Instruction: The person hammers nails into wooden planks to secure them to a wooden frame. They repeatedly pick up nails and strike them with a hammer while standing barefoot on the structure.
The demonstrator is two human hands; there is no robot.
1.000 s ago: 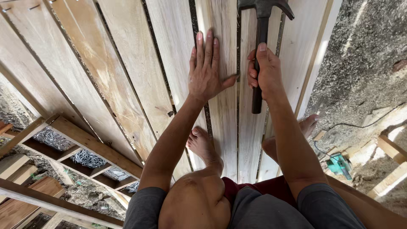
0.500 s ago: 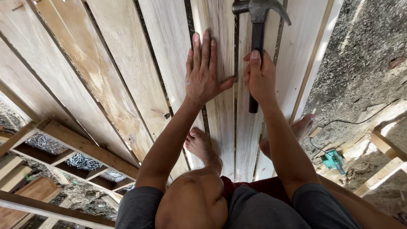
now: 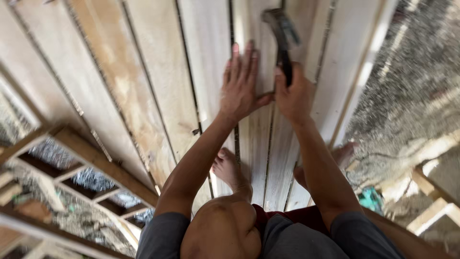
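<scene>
- Pale, unfinished wooden plank floor [image 3: 158, 72]: long boards run away from the camera, with narrow dark gaps between them. It fills most of the view.
- Rough grey ground [image 3: 412, 72]: lies beyond the right edge of the planks, lower down; blurred.
- Bare timber frame of joists [image 3: 91, 158]: shows at lower left, below the edge of the planks, with grey rubble visible through its openings.
- Person's legs: a bent knee [image 3: 223, 230] at bottom centre in dark grey shorts; a bare foot [image 3: 230, 168] rests on the planks between the two forearms. A second foot [image 3: 342, 156] sits near the right edge of the planks, partly hidden by the right arm.
- Left hand [image 3: 242, 88]: palm down, flat on a plank, fingers stretched forward and close together, thumb spread toward the right. It holds nothing.
- Right hand [image 3: 292, 93]: just beside the left thumb, fingers wrapped tight round the hammer handle.
- Dark metal-headed hammer with a black handle [image 3: 282, 38]: held in the right hand, head forward and above the planks, motion-blurred; whether the head touches the wood cannot be told.
- Small teal object [image 3: 371, 199]: on the ground by the right forearm; too blurred to identify.
</scene>
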